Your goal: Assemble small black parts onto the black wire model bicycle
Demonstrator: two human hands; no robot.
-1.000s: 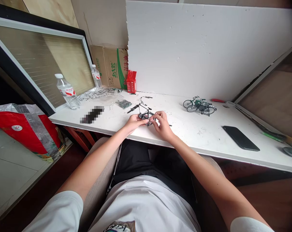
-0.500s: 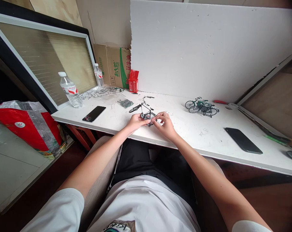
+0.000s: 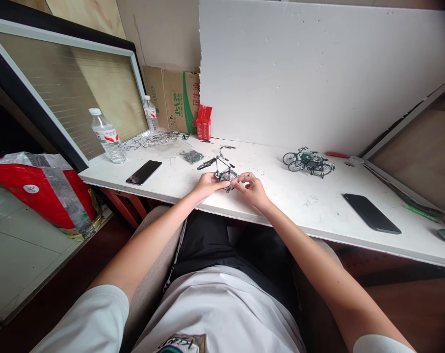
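A small black model bicycle stands on the white table near its front edge. My left hand pinches the bicycle's near wheel from the left. My right hand is closed in a pinch at the same wheel from the right, fingertips almost meeting the left hand's. What the right fingers hold is too small to make out. The bicycle's handlebar and frame stick up behind my hands.
Green model bicycles stand to the right. One black phone lies at the right, another at the left. Two water bottles, a red carton, a cardboard box and wire parts fill the back left. A white foam board backs the table.
My hands have stayed on the black bicycle's wheel, with the right fingers shifting a little closer to the left ones. The view has shifted slightly.
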